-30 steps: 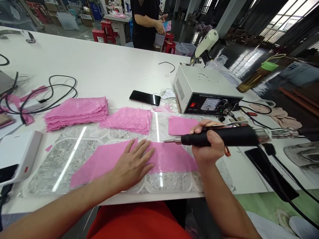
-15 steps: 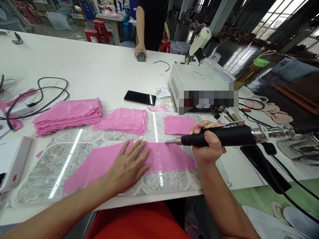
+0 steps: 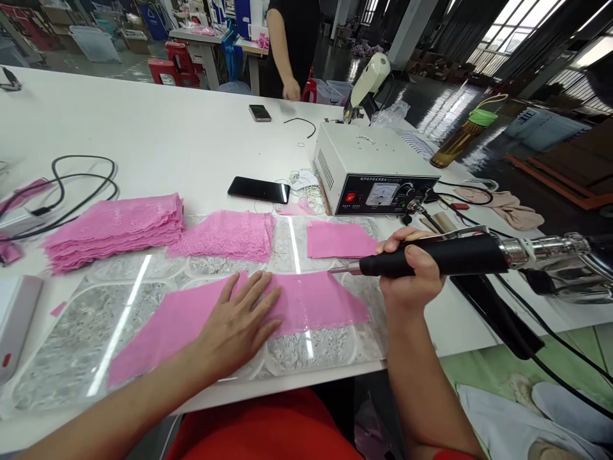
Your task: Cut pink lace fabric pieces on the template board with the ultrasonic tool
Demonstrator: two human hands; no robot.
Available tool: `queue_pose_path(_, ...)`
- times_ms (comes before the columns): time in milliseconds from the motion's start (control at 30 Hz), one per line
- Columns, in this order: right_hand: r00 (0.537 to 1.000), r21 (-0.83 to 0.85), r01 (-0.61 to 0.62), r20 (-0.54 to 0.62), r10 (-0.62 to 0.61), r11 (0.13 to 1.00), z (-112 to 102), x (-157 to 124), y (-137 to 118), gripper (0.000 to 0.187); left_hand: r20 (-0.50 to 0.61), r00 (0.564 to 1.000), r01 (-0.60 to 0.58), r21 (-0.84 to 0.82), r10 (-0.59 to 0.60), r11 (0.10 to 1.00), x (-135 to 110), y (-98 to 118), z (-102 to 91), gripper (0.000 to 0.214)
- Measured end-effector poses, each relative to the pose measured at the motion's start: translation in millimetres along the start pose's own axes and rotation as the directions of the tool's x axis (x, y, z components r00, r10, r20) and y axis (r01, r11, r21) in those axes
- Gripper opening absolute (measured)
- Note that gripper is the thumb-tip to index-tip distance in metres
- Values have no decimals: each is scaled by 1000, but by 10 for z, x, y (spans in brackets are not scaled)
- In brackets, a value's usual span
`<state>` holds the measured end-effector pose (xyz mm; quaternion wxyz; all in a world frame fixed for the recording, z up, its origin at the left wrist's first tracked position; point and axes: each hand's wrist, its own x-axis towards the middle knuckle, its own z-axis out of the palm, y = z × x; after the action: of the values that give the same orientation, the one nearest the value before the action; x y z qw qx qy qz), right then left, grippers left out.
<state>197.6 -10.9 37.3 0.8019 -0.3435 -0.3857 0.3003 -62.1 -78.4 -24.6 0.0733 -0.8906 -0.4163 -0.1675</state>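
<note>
My left hand (image 3: 244,319) lies flat, fingers spread, on a pink fabric piece (image 3: 306,300). The fabric is spread over a clear, patterned plastic sheet (image 3: 110,326). In my right hand (image 3: 414,268) is a black handheld ultrasonic cutter (image 3: 445,255), its pointed metal tip at the fabric's upper edge. Behind the fabric, from left to right, lie a thick stack of pink lace fabric (image 3: 119,227), a smaller lace stack (image 3: 230,233) and a smooth pink piece (image 3: 338,239).
Beyond the fabric stand a control box (image 3: 378,166) and a black phone (image 3: 258,190). Another phone (image 3: 260,113) lies near a co-worker's hand (image 3: 291,88). Cables (image 3: 86,160) loop at left; a bottle (image 3: 462,137) lies at right. A white device (image 3: 16,319) is at the left edge.
The cutter's tip has moved right along the fabric's upper edge. My left hand stays on the fabric. The co-worker's hand has let go of the far phone. The view has shifted slightly.
</note>
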Motion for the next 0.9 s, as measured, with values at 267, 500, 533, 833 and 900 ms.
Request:
queue_pose_path(267,998,-20,37,45,-36,999,21,-30,38,8,3,1000,13,-17,-13,1000,-9,-6,16,40)
queue_pose_path(500,1000,-10,25,2,-25,1000,-13,13,-54,8,-46,999,-18,-20,17,1000,25,55,-90,40)
queue_pose_path(533,1000,-3,26,-5,-26,1000,-40,20,-78,8,-52,998,-37,-27,35,999,32,98,-141,40)
queue_pose_path(833,997,38,-56,-47,58,998,-347,0,-98,12,107,973,-178,-211,203,961,158,634,-246,44)
queue_pose_path(900,997,45,-59,-43,61,997,-358,0,-92,12,125,969,-178,-247,213,953,217,721,-187,46)
